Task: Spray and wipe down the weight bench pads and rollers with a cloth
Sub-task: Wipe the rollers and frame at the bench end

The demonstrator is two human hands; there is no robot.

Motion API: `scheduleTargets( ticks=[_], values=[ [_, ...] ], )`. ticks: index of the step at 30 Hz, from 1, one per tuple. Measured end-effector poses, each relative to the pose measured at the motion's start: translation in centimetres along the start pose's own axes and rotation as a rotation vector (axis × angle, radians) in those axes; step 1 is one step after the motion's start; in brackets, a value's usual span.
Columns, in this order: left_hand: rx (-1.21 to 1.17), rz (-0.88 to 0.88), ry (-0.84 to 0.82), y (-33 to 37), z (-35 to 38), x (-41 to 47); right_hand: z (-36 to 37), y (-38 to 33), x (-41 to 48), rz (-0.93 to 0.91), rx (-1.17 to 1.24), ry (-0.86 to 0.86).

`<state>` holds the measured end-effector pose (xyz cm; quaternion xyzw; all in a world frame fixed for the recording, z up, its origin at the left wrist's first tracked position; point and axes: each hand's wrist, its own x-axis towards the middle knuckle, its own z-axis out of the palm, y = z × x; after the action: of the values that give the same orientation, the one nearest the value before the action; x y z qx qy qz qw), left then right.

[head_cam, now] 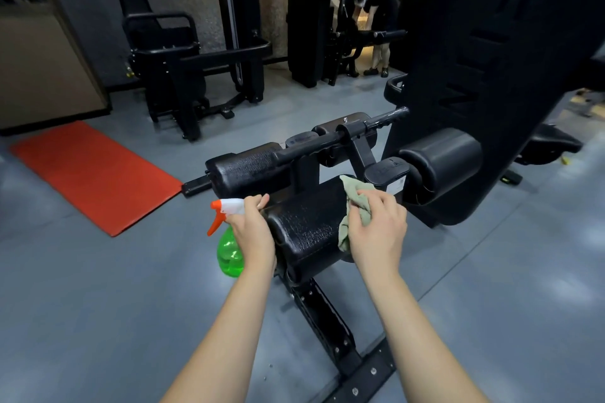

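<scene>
Left grip: closed round spray bottle
Right grip: clutching cloth on roller
Risk: bottle seemingly touching roller, could snag and drop

Green spray bottle upright beside black roller; crumpled cloth atop.

Single view: head cam, wide-angle, worn by the person. Faces fwd and down. Forearms enter from bottom edge. Left hand and right hand sit mid-frame, close to lens, at the near roller pad. Grey floor fills lower half. Far field up top: orange mat at left, other machines by back wall. Straight lines bow twd edges.
</scene>
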<state>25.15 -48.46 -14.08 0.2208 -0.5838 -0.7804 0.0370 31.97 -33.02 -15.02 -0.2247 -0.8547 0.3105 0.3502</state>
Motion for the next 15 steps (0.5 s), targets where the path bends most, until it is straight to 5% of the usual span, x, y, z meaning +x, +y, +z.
scheduleTargets(
  ticks=[15],
  values=[
    [0.103,0.400,-0.354,-1.1,-0.8,-1.3,-0.1,-2.5,2.8,0.007,-0.353,-0.143]
  ],
)
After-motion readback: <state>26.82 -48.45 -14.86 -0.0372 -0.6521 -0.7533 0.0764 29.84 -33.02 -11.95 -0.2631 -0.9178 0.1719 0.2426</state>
